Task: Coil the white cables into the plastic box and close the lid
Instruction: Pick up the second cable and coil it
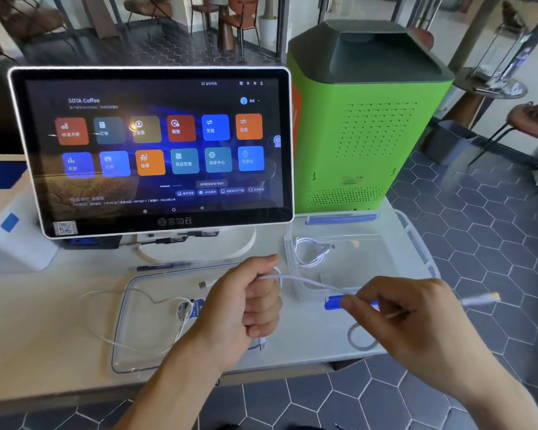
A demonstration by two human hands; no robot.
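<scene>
The left hand is curled into a fist, while the right hand pinches with thumb and forefinger, both forearms reaching forward.

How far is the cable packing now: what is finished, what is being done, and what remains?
Done: one coiled cable lies in the open plastic box. In hand: the left hand grips a white cable and the right hand pinches it further along. Left: a loose cable on the lid, which lies off the box.

The touchscreen reads "SOTA Coffee" at upper left.
</scene>
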